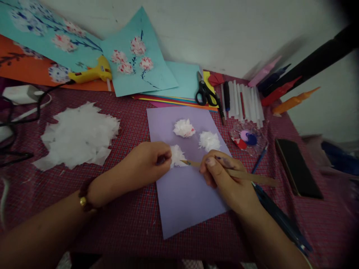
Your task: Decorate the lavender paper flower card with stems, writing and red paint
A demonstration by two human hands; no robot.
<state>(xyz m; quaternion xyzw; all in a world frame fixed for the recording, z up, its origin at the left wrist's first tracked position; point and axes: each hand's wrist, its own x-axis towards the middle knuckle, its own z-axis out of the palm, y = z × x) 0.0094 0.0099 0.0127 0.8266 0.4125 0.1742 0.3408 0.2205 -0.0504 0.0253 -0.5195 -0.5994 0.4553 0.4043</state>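
A purple sheet of card [190, 201] lies before me with three white ruffled paper flowers on it. The upper flower [184, 128] has red marks at its right edge; the right flower [209, 141] is plain white. My left hand [153, 160] is closed, its curled fingertips at the edge of the left flower [177, 155]; whatever they pinch is hidden. Between the fingers of my right hand [224, 172] is a tan paintbrush [252, 177], slanted, its pointed tip against or just over the left flower. Dark paint stains this hand's fingers.
White paper squares [80, 134] are heaped at left. Behind are a yellow glue gun [92, 73], painted cards [140, 56] and scissors [205, 91]. At right are glue sticks [248, 101], a paint palette [248, 138], paint tubes [294, 100] and a phone [298, 168].
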